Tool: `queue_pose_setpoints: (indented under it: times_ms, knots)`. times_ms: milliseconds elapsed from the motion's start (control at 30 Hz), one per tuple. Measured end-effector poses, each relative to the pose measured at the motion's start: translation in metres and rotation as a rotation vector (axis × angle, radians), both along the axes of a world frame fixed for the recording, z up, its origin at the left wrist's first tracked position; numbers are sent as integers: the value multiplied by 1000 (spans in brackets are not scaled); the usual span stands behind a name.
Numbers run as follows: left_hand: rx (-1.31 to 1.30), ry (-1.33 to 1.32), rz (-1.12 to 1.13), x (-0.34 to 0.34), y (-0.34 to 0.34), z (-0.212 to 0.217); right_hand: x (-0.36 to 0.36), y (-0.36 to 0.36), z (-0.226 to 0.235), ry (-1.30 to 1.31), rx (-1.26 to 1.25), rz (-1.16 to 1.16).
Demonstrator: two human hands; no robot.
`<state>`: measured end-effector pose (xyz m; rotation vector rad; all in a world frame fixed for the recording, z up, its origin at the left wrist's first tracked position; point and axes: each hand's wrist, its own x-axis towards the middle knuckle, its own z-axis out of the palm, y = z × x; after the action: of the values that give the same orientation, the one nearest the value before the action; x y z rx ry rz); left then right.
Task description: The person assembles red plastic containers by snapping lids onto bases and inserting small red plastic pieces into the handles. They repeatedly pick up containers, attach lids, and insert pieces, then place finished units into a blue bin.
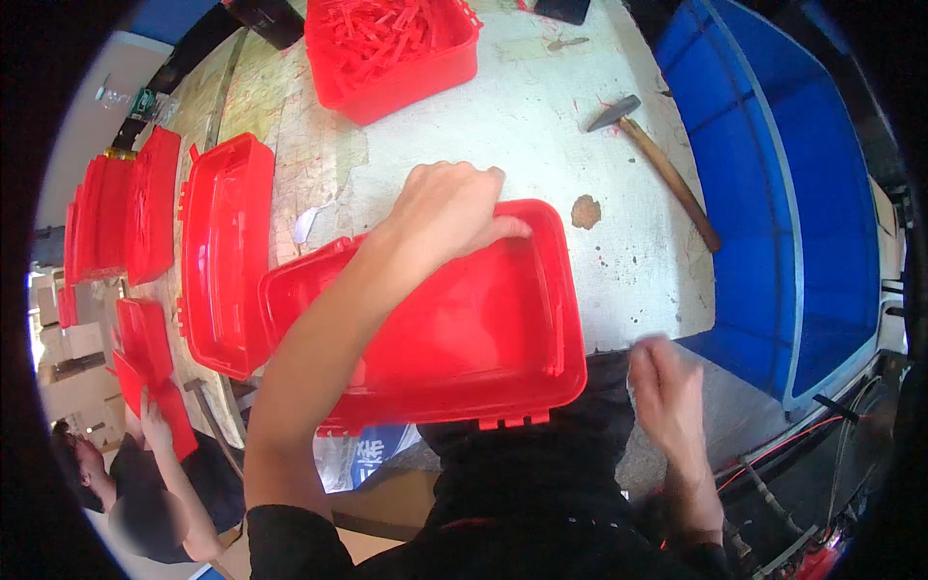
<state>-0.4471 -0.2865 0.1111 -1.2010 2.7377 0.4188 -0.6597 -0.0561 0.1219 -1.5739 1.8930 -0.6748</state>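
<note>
A shallow red plastic case half [464, 324], with rounded corners and hinge lugs along its near edge, lies open side up at the table's near edge. My left hand [440, 208] grips its far wall, thumb inside the rim and fingers over the outside. That forearm crosses above the case half and hides part of its left end. My right hand [667, 391] is off to the right, apart from the case half and past the table's near edge. Its fingers are curled in and slightly blurred; whatever they may hold cannot be made out.
A red bin [406, 97] of thin red plastic strips [382, 43] stands at the far side. A hammer [667, 174] lies at right, beside a large blue container [739, 193]. More red case halves [253, 251] stand at left. Another person [159, 474] handles red parts at lower left.
</note>
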Motion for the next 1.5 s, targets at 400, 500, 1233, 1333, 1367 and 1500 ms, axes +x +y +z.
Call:
queue_pose_setpoints:
  times_ms: [400,500,1233,1333,1367,1500]
  knots:
    - [-141,348,-414,15,2,-28,51,-90,8,493,45,105]
    - [-204,323,-418,13,3,-34,53,-89,7,561,27,99]
    - [-68,181,-340,2,25,-22,53,-47,5,425,144,-41]
    - [-125,170,-300,1,21,-19,49,-63,-1,428,73,-22]
    - [-148,158,-270,0,19,-18,48,-71,-3,428,54,-23]
    - [-211,265,-215,2,14,-21,42,-88,3,551,32,9]
